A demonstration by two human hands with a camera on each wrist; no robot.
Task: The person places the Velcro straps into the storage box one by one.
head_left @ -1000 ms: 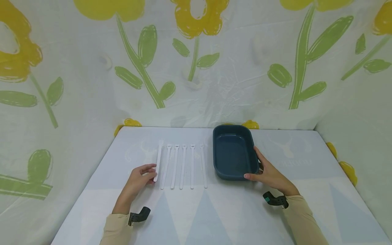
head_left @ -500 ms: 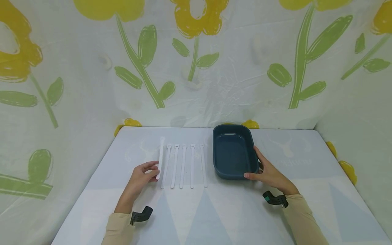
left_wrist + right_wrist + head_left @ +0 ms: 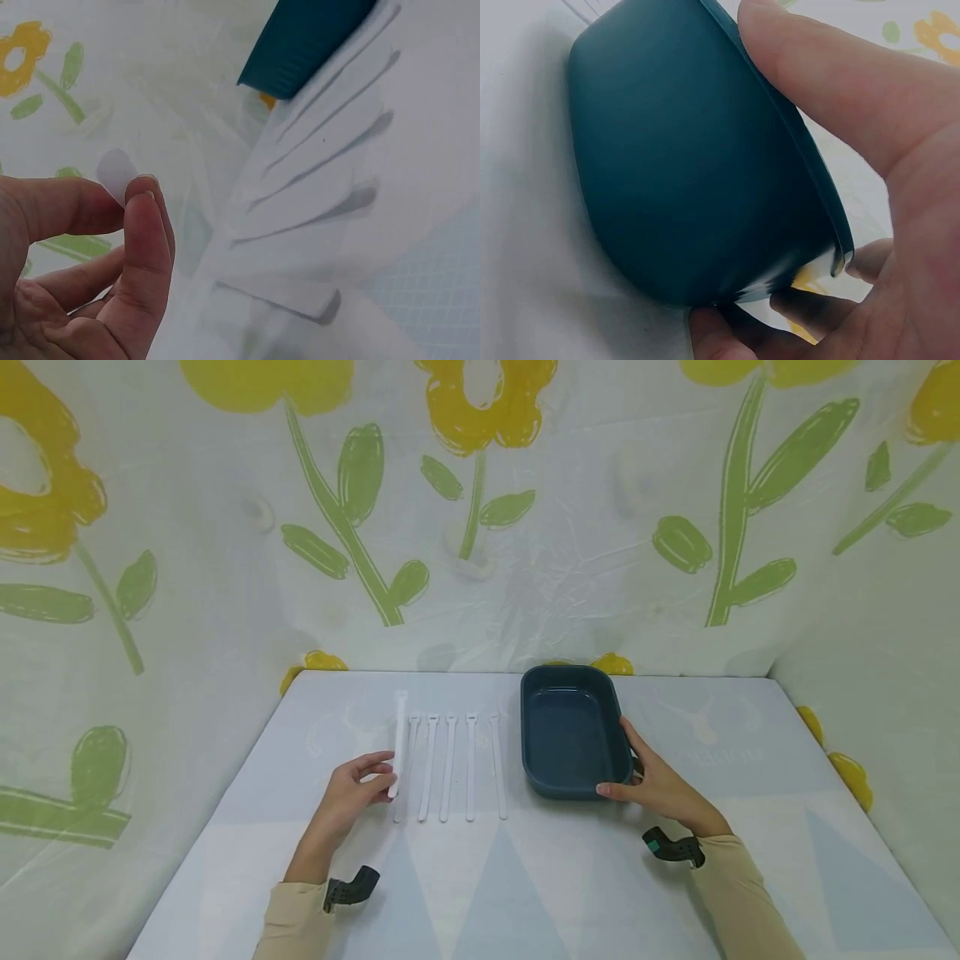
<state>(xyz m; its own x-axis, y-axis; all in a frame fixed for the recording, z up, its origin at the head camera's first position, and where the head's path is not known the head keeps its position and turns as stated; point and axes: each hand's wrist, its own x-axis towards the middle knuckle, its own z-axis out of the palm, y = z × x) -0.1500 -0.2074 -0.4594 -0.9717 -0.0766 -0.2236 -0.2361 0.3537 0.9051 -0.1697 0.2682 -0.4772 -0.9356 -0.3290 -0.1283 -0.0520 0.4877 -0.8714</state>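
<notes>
My left hand [image 3: 352,792] pinches one slim white stick [image 3: 400,743] between thumb and fingers near its close end. The stick is raised over the left end of a row of similar white sticks [image 3: 448,768]. Its rounded end shows above the thumb and fingertips in the left wrist view. The sticks in the row have wider heads at the far end, some with a small slot; their exact kind is unclear. My right hand [image 3: 663,785] grips the near right corner of a deep dark-teal rectangular tub [image 3: 573,789], thumb on the rim and other fingers around the outside.
The tub stands upright on the pale patterned table [image 3: 600,885], right of the row, close to the back edge. A flower-printed curtain [image 3: 585,560] rises behind and along both sides.
My left hand has moved slightly right and away from me with the pinched stick, which now overlaps the leftmost lying one in the head view. The right hand and tub stay put.
</notes>
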